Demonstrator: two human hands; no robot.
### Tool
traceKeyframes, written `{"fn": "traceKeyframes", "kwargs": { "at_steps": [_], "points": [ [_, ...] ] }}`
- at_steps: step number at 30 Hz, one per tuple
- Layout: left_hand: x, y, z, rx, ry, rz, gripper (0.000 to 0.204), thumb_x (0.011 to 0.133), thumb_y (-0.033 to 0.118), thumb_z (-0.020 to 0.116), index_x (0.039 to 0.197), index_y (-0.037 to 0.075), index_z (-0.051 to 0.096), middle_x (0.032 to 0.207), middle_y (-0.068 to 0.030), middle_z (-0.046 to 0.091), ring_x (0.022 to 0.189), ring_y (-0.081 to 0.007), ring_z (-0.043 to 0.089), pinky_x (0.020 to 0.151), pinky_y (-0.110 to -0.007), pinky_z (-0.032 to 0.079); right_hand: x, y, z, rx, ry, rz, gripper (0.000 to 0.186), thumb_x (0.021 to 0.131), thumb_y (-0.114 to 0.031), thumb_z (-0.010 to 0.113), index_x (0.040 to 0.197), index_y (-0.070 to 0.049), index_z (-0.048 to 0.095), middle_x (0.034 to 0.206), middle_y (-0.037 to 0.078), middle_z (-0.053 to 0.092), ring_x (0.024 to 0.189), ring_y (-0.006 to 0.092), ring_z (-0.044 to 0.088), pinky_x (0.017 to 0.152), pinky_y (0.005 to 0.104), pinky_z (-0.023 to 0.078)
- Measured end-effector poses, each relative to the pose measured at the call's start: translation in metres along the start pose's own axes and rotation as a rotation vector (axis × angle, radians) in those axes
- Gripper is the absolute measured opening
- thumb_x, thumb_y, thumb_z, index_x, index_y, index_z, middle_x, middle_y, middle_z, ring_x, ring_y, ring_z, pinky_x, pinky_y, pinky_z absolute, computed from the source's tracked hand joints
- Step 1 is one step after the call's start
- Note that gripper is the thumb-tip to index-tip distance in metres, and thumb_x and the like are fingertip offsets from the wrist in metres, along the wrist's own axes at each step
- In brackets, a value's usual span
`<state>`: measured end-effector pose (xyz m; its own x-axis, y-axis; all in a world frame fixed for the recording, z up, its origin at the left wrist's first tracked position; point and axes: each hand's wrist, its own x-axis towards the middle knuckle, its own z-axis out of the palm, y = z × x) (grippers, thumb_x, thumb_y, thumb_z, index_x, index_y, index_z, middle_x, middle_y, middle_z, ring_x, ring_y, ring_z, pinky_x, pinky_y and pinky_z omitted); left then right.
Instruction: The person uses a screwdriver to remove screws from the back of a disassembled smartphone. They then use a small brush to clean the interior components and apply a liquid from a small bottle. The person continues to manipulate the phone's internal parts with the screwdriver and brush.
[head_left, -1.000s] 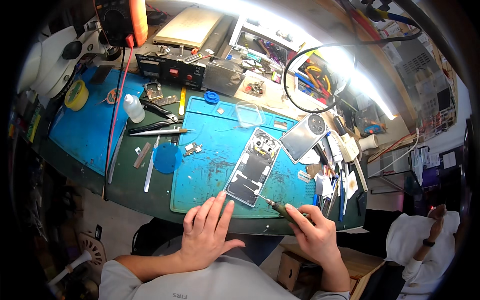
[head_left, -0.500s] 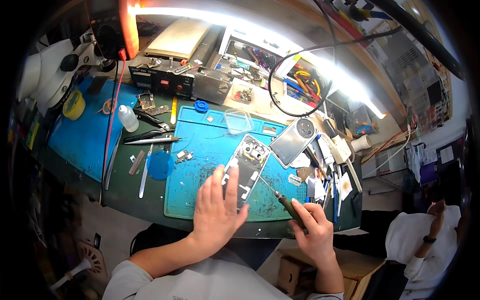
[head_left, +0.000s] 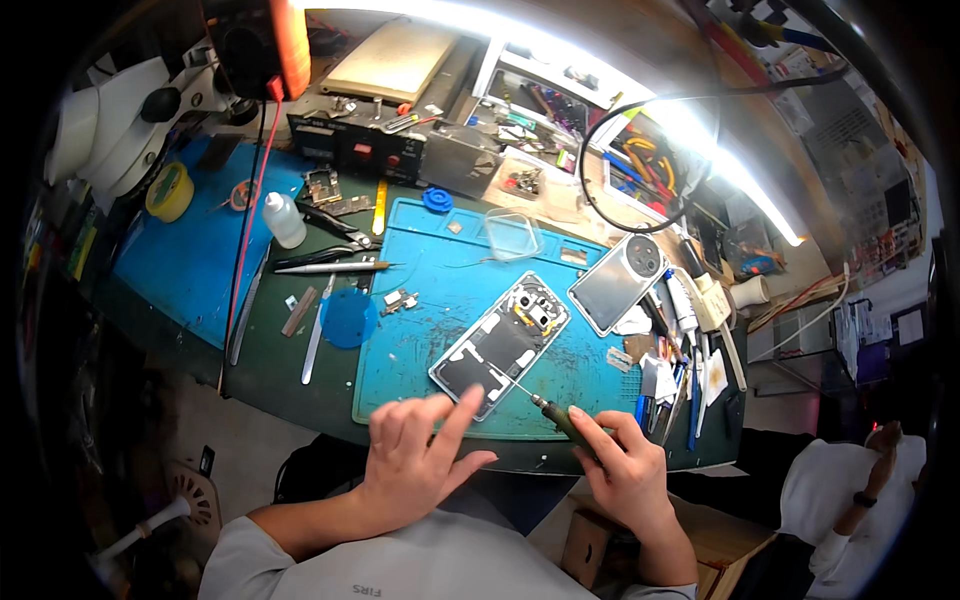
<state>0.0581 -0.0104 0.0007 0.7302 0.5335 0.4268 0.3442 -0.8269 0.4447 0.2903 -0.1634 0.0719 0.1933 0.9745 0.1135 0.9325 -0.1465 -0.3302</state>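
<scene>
A phone with its back off (head_left: 505,345) lies slanted on the blue work mat (head_left: 420,345), its dark inside and camera block showing. My right hand (head_left: 625,465) grips a slim green-handled screwdriver (head_left: 562,418), whose thin metal shaft reaches over the phone's right edge; whether its tip touches the phone I cannot tell. Just below the phone's lower end is my left hand (head_left: 415,455), index finger stretched out, the other fingers loosely bent and nothing in them. A phone back cover (head_left: 620,285) with a round camera ring rests to the right of the phone.
A clear plastic box (head_left: 512,235) and a blue round cap (head_left: 437,200) sit at the mat's far side. Tweezers, pliers (head_left: 340,228) and a white bottle (head_left: 284,220) lie to the left. Pens and tools crowd the right. A person in white (head_left: 850,490) is at far right.
My left hand has drawn back off the phone toward me, baring its lower half. My right hand still holds the screwdriver at the phone's edge. The whole view has shifted slightly.
</scene>
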Motion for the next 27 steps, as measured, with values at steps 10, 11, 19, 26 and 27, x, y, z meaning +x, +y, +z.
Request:
{"fn": "traceKeyframes", "kwargs": {
  "at_steps": [10, 11, 19, 26, 27],
  "points": [
    [-0.003, 0.001, 0.004, 0.048, -0.035, -0.069, 0.084, 0.087, 0.05, 0.08, 0.15, -0.001, 0.058, 0.129, -0.0102, 0.059, 0.117, -0.0265, 0.056, 0.094, -0.039, 0.047, 0.029, -0.013, -0.003, -0.088, -0.146, -0.086, 0.06, 0.083, 0.0, 0.081, 0.14, -0.017, 0.073, 0.112, 0.009, 0.065, 0.074, 0.0228, 0.071, 0.061, 0.036, 0.057],
    [-0.002, 0.001, 0.004, 0.047, -0.034, -0.081, 0.085, 0.086, 0.05, 0.08, 0.15, -0.001, 0.058, 0.129, -0.0099, 0.059, 0.116, -0.0261, 0.056, 0.094, -0.038, 0.047, 0.031, -0.014, -0.003, -0.098, -0.154, -0.095, 0.06, 0.083, 0.0, 0.081, 0.14, -0.017, 0.073, 0.111, 0.009, 0.065, 0.075, 0.0228, 0.071, 0.061, 0.036, 0.057],
    [0.005, -0.007, 0.005, 0.053, -0.058, -0.089, 0.083, 0.085, 0.051, 0.08, 0.148, 0.0, 0.059, 0.123, -0.0077, 0.06, 0.112, -0.0232, 0.058, 0.089, -0.035, 0.049, 0.038, -0.015, 0.001, -0.116, -0.164, -0.128, 0.065, 0.08, 0.002, 0.077, 0.141, -0.019, 0.072, 0.109, 0.007, 0.066, 0.075, 0.0209, 0.07, 0.06, 0.0341, 0.056],
    [0.004, -0.01, 0.007, 0.024, -0.049, -0.085, 0.079, 0.087, 0.048, 0.079, 0.148, 0.001, 0.06, 0.123, -0.0075, 0.061, 0.111, -0.023, 0.058, 0.088, -0.033, 0.049, 0.039, -0.019, -0.001, -0.106, -0.198, -0.097, 0.057, 0.084, 0.0, 0.081, 0.138, -0.016, 0.074, 0.108, 0.009, 0.066, 0.076, 0.0237, 0.071, 0.062, 0.0362, 0.057],
    [0.005, -0.01, 0.006, 0.029, -0.053, -0.081, 0.078, 0.088, 0.048, 0.078, 0.148, 0.001, 0.06, 0.123, -0.0075, 0.061, 0.111, -0.0229, 0.058, 0.088, -0.033, 0.049, 0.039, -0.02, -0.002, -0.11, -0.2, -0.097, 0.057, 0.084, 0.0, 0.081, 0.138, -0.016, 0.074, 0.108, 0.009, 0.066, 0.076, 0.0236, 0.071, 0.062, 0.0361, 0.057]
  ]
}}
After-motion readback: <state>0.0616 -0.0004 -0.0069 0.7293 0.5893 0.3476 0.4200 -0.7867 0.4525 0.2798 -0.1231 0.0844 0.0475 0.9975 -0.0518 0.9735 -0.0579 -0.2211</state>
